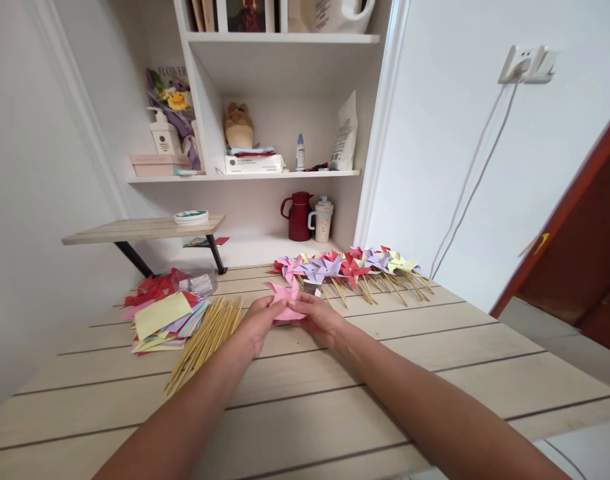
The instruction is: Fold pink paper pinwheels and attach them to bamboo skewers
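Fingers of both hands pinch a pink pinwheel (286, 301) at table centre: left hand (259, 323) grips its 8 o'clock edge, right hand (319, 317) its 4 o'clock edge. Sticks (205, 341) lie at 9 o'clock, paper (162, 319) beyond them; finished pinwheels (349, 265) at 1 o'clock.

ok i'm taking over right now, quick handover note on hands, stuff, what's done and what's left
Left hand and right hand: both hold a pink paper pinwheel just above the table, part folded, no stick on it.
Sticks: loose pile left of the hands.
Paper: coloured stack further left.
Done: a row of finished pinwheels on sticks at the far edge.
Left: finish the pink one and probably fit a stick; plenty of paper and sticks unused.
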Demonstrator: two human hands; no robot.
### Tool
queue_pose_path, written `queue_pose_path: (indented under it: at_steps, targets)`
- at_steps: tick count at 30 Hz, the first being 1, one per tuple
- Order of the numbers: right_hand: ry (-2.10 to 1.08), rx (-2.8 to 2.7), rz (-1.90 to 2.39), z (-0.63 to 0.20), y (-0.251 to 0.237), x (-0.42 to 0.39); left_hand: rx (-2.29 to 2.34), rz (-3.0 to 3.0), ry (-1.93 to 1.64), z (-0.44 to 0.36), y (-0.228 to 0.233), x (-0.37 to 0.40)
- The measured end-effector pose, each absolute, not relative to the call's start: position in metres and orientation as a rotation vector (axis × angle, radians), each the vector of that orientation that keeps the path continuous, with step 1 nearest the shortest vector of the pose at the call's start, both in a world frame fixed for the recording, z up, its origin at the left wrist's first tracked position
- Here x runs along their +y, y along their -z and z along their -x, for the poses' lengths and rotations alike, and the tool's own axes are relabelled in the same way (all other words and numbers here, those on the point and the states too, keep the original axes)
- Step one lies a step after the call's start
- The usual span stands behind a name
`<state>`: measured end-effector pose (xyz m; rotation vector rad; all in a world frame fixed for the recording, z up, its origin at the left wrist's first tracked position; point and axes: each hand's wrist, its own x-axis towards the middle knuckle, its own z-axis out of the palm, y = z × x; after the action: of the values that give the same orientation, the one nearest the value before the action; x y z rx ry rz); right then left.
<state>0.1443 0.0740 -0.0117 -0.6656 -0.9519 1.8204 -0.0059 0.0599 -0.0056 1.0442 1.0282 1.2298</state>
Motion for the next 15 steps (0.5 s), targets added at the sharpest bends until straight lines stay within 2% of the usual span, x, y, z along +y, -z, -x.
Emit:
queue_pose_path:
  at_steps: [8,15]
  targets:
    - [-1.715,-0.913,0.704,-0.154,0.014,0.078,1.000,-1.018,-1.401,-0.020,0.022,0.066]
    - [-1.712,-0.900,0.663,-0.154,0.010,0.072,0.982,-1.056,-1.365,-0.018,0.020,0.064]
